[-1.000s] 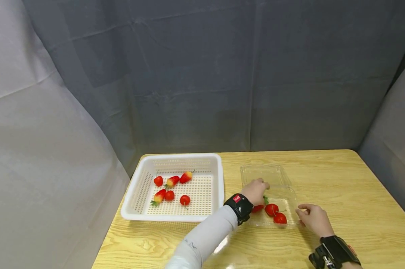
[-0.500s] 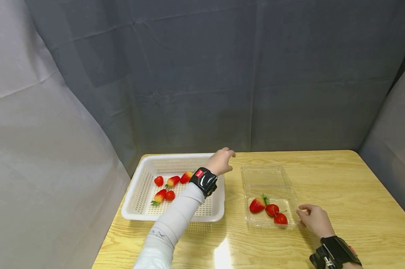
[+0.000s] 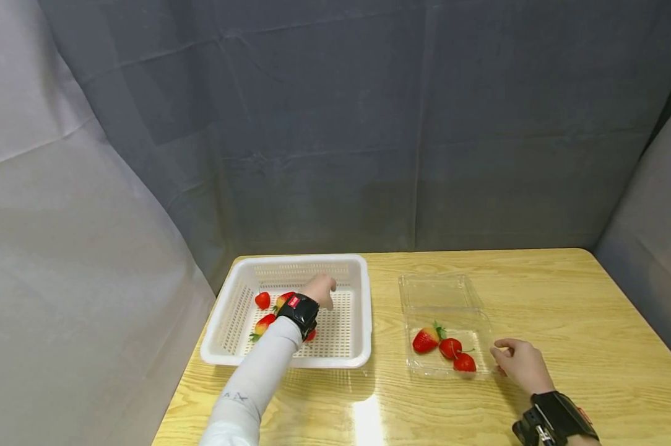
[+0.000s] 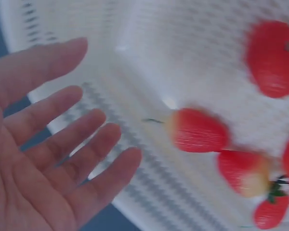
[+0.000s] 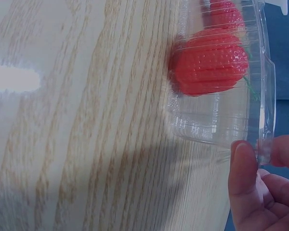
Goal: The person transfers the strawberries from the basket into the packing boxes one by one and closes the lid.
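In the head view my left hand [image 3: 320, 290] is over the right part of a white plastic basket [image 3: 363, 334]. Its fingers are spread and hold nothing in the left wrist view, with a red-and-yellow strawberry [image 4: 200, 131] lying nearest to them. At the right, my right hand [image 3: 522, 365] pinches the rim of a clear plastic clamshell box [image 5: 216, 127] between thumb and finger. The open box bears a strawberry [image 3: 426, 341] with green leaves and two round red fruits [image 3: 450, 348] with stems. My left wrist and forearm hide part of the basket's fruit.
Inside the basket lie another strawberry [image 3: 265, 324] and a small red fruit [image 3: 262, 300], among others. The box's lid [image 3: 438, 290] lies folded back on the wooden table [image 3: 569, 310]. A dark grey cloth [image 3: 324, 124] hangs behind, with pale cloth on both sides.
My left hand has left the clamshell box and moved left over the basket. The strawberry it reached over now shows fully in the box. My right hand stays at the box's rim.
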Motion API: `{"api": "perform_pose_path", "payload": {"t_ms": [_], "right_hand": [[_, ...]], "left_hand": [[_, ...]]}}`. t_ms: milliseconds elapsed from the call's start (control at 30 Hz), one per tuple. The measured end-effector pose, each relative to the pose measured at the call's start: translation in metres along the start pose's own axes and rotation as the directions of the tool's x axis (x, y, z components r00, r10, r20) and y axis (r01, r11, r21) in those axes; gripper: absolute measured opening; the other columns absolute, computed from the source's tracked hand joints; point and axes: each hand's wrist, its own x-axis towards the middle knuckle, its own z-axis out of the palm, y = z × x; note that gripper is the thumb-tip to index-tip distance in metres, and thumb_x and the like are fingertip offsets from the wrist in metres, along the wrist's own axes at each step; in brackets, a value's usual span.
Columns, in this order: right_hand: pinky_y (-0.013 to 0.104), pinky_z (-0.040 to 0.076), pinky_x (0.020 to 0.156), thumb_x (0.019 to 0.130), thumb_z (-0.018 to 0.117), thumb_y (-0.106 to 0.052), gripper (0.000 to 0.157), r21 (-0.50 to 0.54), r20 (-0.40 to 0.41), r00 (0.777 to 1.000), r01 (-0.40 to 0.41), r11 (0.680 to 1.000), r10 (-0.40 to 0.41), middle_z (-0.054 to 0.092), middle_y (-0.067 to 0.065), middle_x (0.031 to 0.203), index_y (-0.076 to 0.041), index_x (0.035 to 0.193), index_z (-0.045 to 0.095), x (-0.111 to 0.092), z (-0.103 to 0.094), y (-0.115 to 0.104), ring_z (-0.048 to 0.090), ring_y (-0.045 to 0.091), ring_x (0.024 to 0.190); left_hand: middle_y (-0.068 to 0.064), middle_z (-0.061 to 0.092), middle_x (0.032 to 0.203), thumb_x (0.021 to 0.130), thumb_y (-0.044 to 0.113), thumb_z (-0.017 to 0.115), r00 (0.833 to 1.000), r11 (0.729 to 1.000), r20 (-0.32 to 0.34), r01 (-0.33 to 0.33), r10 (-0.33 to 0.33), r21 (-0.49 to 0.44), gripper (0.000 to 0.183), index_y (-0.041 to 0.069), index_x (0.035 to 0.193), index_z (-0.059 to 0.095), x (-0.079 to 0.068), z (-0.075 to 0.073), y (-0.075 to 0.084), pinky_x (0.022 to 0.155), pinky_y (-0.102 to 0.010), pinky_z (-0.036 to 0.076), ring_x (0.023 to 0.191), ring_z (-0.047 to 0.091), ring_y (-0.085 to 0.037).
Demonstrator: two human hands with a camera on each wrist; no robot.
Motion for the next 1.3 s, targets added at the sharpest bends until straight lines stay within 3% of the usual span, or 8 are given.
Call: {"api": "perform_pose_path", "payload": {"t_ms": [200, 367, 567, 700, 833, 933, 1133, 1300], "right_hand": [[0.028, 0.038, 0.05, 0.09, 0.051, -0.012, 0.038, -0.001, -0.011, 1.0, 0.014, 1.0, -0.014, 0.059, 0.005, 0.062, 0.017, 0.113, 0.052, -0.002, -0.001, 0.0, 0.057, 0.02, 0.055], [0.028, 0.038, 0.049, 0.089, 0.051, -0.013, 0.038, 0.002, -0.019, 1.0, 0.021, 1.0, -0.021, 0.058, 0.005, 0.061, 0.017, 0.113, 0.052, -0.003, -0.001, 0.001, 0.057, 0.02, 0.055], [0.028, 0.036, 0.049, 0.09, 0.051, -0.013, 0.038, -0.003, -0.026, 0.999, 0.03, 1.0, -0.03, 0.058, 0.006, 0.06, 0.017, 0.113, 0.052, -0.003, 0.001, 0.003, 0.056, 0.02, 0.054], [0.028, 0.036, 0.049, 0.09, 0.051, -0.014, 0.038, -0.001, -0.028, 0.999, 0.028, 1.0, -0.028, 0.058, 0.006, 0.061, 0.016, 0.114, 0.052, -0.003, 0.002, 0.004, 0.057, 0.021, 0.055], [0.028, 0.037, 0.05, 0.09, 0.05, -0.014, 0.039, 0.009, -0.023, 1.0, 0.022, 1.0, -0.022, 0.059, 0.006, 0.062, 0.016, 0.114, 0.052, -0.003, 0.001, 0.003, 0.057, 0.021, 0.055], [0.028, 0.037, 0.05, 0.09, 0.05, -0.014, 0.039, 0.011, -0.023, 1.0, 0.02, 1.0, -0.02, 0.058, 0.006, 0.061, 0.016, 0.114, 0.052, -0.003, 0.001, 0.003, 0.057, 0.021, 0.055], [0.028, 0.037, 0.049, 0.089, 0.051, -0.014, 0.038, 0.004, -0.035, 0.999, 0.032, 0.999, -0.032, 0.058, 0.005, 0.061, 0.016, 0.113, 0.053, -0.003, 0.001, 0.003, 0.056, 0.02, 0.054], [0.028, 0.037, 0.049, 0.089, 0.051, -0.014, 0.038, 0.002, -0.037, 0.999, 0.031, 1.0, -0.031, 0.058, 0.004, 0.061, 0.017, 0.112, 0.053, -0.003, 0.002, 0.004, 0.056, 0.02, 0.054]], "left_hand": [[-0.004, 0.058, 0.075, 0.056, -0.001, 0.077, 0.984, 0.99, 0.106, 0.143, -0.142, -0.003, 0.025, 0.006, 0.073, 0.059, -0.013, 0.024, -0.023, 0.056, -0.03, 0.043, 0.068, 0.051, -0.018], [-0.002, 0.053, 0.065, 0.055, -0.001, 0.078, 0.968, 0.98, 0.151, 0.195, -0.199, 0.041, 0.025, 0.01, 0.06, 0.056, -0.021, 0.039, -0.031, 0.05, -0.028, 0.04, 0.06, 0.047, -0.016], [-0.004, 0.053, 0.065, 0.064, 0.001, 0.073, 0.955, 0.97, 0.186, 0.209, -0.23, 0.124, 0.015, 0.008, 0.066, 0.059, -0.027, 0.044, -0.029, 0.054, -0.031, 0.043, 0.06, 0.048, -0.018], [-0.005, 0.053, 0.07, 0.069, 0.005, 0.07, 0.96, 0.961, 0.165, 0.193, -0.226, 0.196, 0.012, 0.009, 0.07, 0.058, -0.028, 0.05, -0.03, 0.059, -0.032, 0.045, 0.063, 0.051, -0.018], [-0.007, 0.055, 0.073, 0.068, 0.005, 0.071, 0.967, 0.962, 0.141, 0.183, -0.214, 0.204, 0.014, 0.008, 0.071, 0.058, -0.029, 0.049, -0.028, 0.061, -0.033, 0.047, 0.065, 0.053, -0.019], [-0.006, 0.056, 0.072, 0.069, 0.004, 0.071, 0.974, 0.971, 0.115, 0.175, -0.195, 0.161, 0.015, 0.009, 0.068, 0.057, -0.029, 0.046, -0.027, 0.06, -0.032, 0.046, 0.064, 0.053, -0.018], [-0.003, 0.052, 0.061, 0.058, -0.006, 0.072, 0.98, 0.981, 0.108, 0.178, -0.169, -0.08, 0.02, 0.007, 0.062, 0.056, -0.014, 0.032, -0.034, 0.046, -0.026, 0.038, 0.056, 0.045, -0.016], [-0.005, 0.053, 0.07, 0.058, -0.003, 0.072, 0.993, 0.976, -0.048, 0.092, -0.104, -0.2, 0.026, 0.002, 0.08, 0.059, -0.002, 0.007, -0.026, 0.052, -0.025, 0.039, 0.062, 0.047, -0.017]]}}
